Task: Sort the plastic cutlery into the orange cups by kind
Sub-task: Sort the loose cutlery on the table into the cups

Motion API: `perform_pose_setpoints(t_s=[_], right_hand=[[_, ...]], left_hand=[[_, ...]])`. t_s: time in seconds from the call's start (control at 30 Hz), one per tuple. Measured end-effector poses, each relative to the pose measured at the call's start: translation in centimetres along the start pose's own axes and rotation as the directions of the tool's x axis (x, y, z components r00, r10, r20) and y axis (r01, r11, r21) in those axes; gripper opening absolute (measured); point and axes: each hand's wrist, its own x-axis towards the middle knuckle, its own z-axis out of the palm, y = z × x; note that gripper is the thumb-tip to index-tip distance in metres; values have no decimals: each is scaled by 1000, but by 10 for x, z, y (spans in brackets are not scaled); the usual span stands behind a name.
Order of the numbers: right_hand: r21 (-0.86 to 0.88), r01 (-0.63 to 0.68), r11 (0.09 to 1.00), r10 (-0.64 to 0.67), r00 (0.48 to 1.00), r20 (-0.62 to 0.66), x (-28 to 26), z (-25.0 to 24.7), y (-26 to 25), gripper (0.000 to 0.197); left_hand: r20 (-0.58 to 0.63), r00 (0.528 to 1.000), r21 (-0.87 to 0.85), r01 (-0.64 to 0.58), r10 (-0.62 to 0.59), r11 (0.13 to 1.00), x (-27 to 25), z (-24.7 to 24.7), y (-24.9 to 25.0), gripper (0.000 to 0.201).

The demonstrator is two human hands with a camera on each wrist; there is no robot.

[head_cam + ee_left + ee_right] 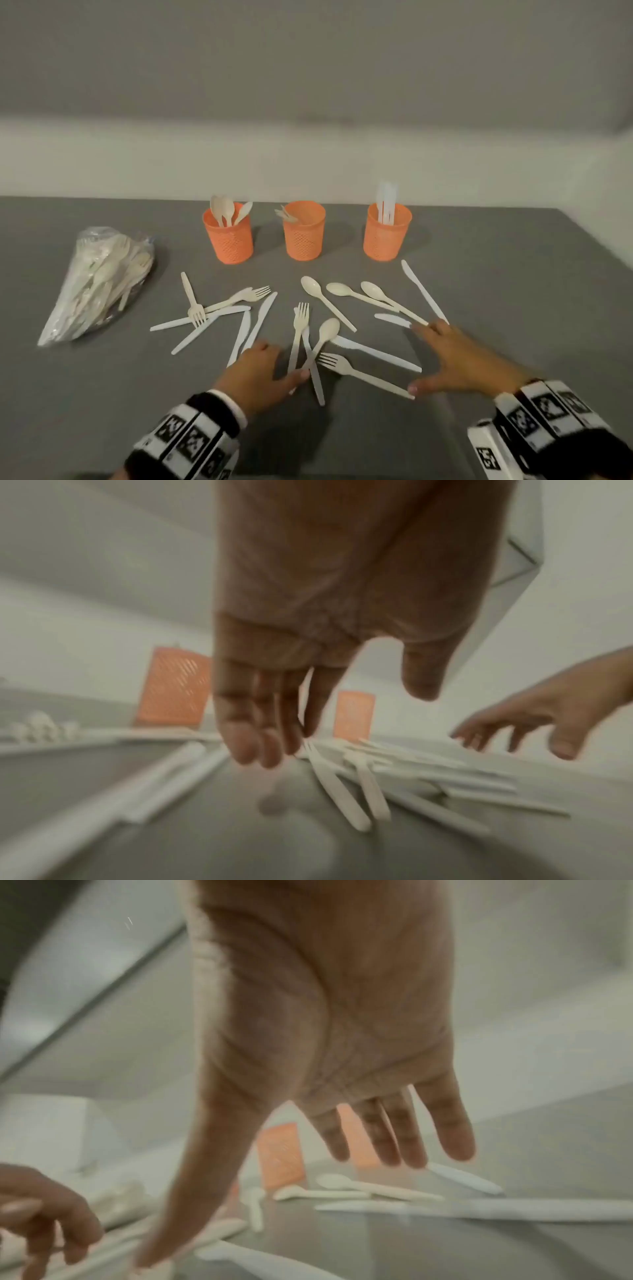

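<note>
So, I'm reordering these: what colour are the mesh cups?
Orange, all three cups; clearest in the head view.

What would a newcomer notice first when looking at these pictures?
Three orange cups stand in a row at the back of the grey table, holding spoons, forks and knives from left to right. In front of them, loose white cutlery lies scattered, with the left hand and right hand open over it. A clear bag of cutlery lies at the left.

Your right hand [325,1031] hangs palm-down above the grey table [514,1253], fingers [452,1123] straight and spread, holding nothing. Two cream spoons [369,1187] lie beyond the fingertips, an orange cup [281,1153] behind them.
</note>
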Motion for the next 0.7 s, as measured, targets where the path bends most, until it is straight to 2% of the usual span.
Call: perform_pose_setpoints(t_s=[0.07, 0.17, 0.27, 0.33, 0.4, 0.5, 0.63, 0.7], right_hand=[[29, -73, 997, 74, 996, -53, 19, -2, -6, 130], [-61, -116, 991, 114, 993, -35, 43, 1, -24, 138], [-138, -110, 984, 105, 994, -43, 56, 10, -36, 139], [-160, -99, 982, 86, 993, -84, 61, 10, -41, 134], [-149, -81, 985, 63, 991, -120, 63, 7, -45, 128], [-113, -56, 992, 37, 986, -165, 67, 5, -47, 110], [-18, -47, 999, 42, 974, -222, 73, 7, -43, 60], [3, -57, 998, 56, 980, -190, 76, 5, -40, 44]], left_hand=[[-39, 992, 56, 120, -118, 991, 20, 6, 17, 72], [-73, 982, 183, 185, -175, 965, 47, 11, 30, 81], [-69, 973, 231, 232, -222, 945, 70, 12, 28, 62], [-93, 967, 226, 251, -236, 941, 80, 9, 26, 42], [-100, 966, 227, 254, -237, 940, 85, 7, 23, 32], [-97, 967, 225, 251, -234, 942, 90, 6, 19, 28], [-64, 971, 287, 240, -231, 927, 93, 13, 18, 31], [-75, 962, 302, 272, -262, 914, 92, 18, 20, 33]])
